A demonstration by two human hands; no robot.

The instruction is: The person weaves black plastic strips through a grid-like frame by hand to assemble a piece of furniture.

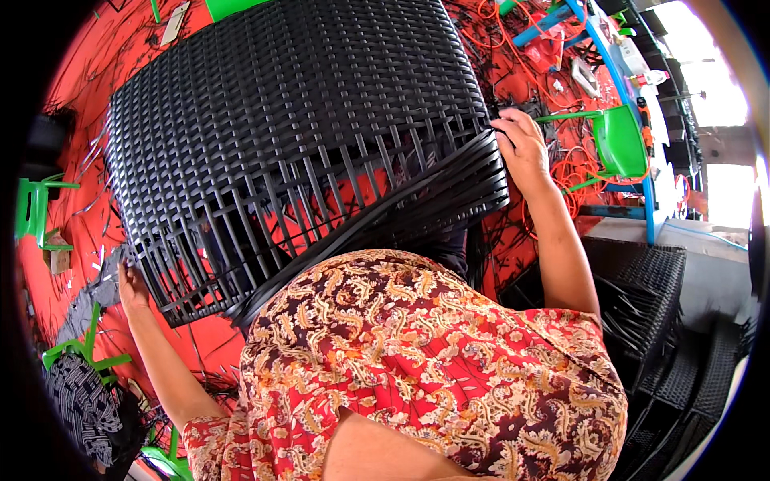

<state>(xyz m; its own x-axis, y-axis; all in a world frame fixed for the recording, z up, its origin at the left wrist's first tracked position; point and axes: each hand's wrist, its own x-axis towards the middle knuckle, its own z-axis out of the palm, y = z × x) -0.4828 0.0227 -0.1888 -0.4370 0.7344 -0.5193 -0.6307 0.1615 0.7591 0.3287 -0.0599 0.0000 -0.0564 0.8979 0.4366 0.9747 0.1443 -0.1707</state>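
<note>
A large black wicker furniture piece (297, 96) of flat plastic strands stands tilted in front of me. Its upper part is tightly woven; toward me, bare parallel bars (321, 188) leave gaps where the red floor shows. A thick bundle of loose black strands (353, 228) slants along its near side. My right hand (525, 152) is closed over the right edge, fingers bent on the rim where the strands turn the corner. Low on the left edge, my left hand (133, 290) grips the side of the piece; some of its fingers are hidden behind it.
Scraps of black strand litter the red floor covering (216, 345). A green plastic chair (622, 140) and a blue metal frame (609, 56) stand at the right, near a tangled orange hose (565, 172). Black woven pieces (642, 297) are stacked at lower right; another green chair (32, 212) is at left.
</note>
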